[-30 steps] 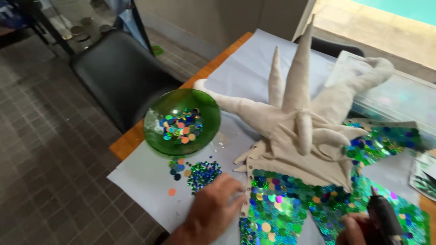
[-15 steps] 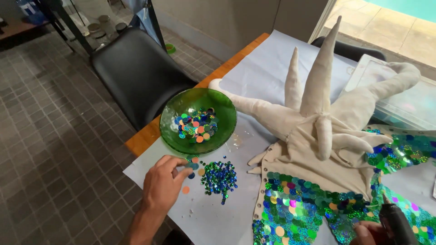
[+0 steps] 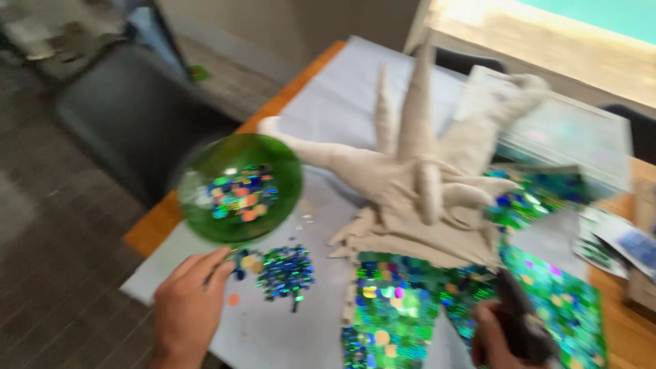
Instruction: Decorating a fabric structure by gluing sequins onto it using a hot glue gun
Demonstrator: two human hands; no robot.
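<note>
Sequins, shiny blue-green, heaped beside loosely curled empty left hand; right hand grips dark tool

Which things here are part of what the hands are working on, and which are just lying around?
In use:
left hand, fingertips at the loose sequin pile
green glass bowl of sequins
right hand, its grip on a dark tool
sequin-covered fabric
beige spiked cloth figure

Lying about:
black chair
clear box
papers at the table's right edge
</note>
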